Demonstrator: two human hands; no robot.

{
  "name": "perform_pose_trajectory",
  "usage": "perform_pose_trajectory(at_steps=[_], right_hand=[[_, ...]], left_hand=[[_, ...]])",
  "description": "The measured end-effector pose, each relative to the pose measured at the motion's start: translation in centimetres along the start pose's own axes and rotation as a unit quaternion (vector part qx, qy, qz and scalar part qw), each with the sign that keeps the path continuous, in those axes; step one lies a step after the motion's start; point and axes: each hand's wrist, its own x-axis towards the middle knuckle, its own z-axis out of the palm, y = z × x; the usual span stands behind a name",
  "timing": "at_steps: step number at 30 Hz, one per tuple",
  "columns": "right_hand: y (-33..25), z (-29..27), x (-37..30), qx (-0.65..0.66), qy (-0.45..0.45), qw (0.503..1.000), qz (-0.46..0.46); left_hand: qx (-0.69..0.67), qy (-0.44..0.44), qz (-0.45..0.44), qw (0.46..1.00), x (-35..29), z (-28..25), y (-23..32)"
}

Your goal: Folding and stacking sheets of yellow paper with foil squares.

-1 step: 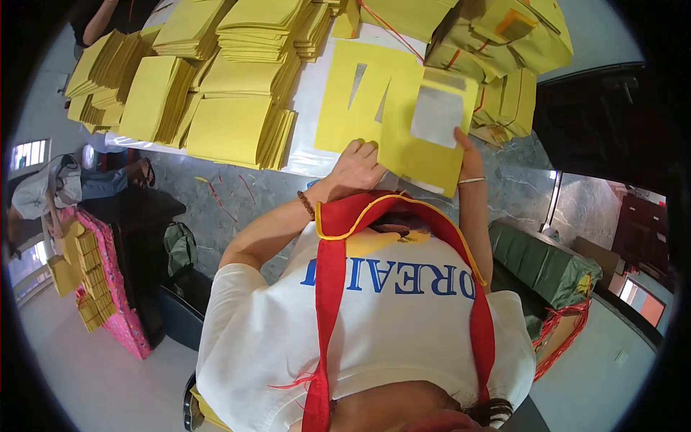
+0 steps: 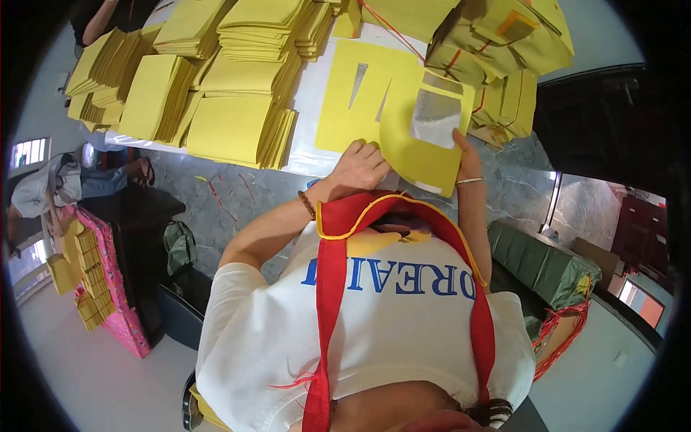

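Above the near edge of the table I hold a yellow sheet (image 2: 417, 162) with a rectangular window, through which a pale surface shows. My right hand (image 2: 468, 156) grips its right edge, the thumb on top and the other fingers behind. My left hand (image 2: 358, 165) is closed at the sheet's lower left corner; its fingertips are partly hidden. The held sheet curves upward along its left side. Under and beside it lies another yellow sheet (image 2: 338, 108) with narrow slanted cut-outs.
Stacks of yellow folded paper (image 2: 229, 129) cover the table's left side. Yellow bundles tied with red cord (image 2: 515, 101) stand at the right. Another person's arm (image 2: 99, 21) shows at far left. Green wrapped packages (image 2: 540, 259) lie right of me, a black chair (image 2: 188, 313) left.
The held sheet's left side now bows a little more, and its lower left edge has shifted slightly. Both hands stay nearly in place.
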Motion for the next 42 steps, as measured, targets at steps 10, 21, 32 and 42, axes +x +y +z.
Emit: perform_pose_trajectory(at_steps=[10, 21, 32, 42], right_hand=[[1.4, -0.7, 1.3, 0.011, -0.063, 0.994, 0.084], [1.8, -1.4, 1.5, -0.035, -0.086, 0.994, 0.051], [2.8, 1.6, 1.5, -0.034, -0.059, 0.997, 0.021], [3.4, 2.3, 2.7, -0.139, -0.026, 0.988, -0.058]], left_hand=[[-0.097, -0.062, 0.093, 0.989, -0.2, -0.4, -0.7], [-0.195, 0.086, -0.366, 0.906, 2.1, -1.3, -5.7], [-0.170, 0.066, -0.355, 0.917, 3.6, -1.1, -6.0], [-0.407, 0.064, -0.453, 0.791, 2.3, 1.0, -7.3]])
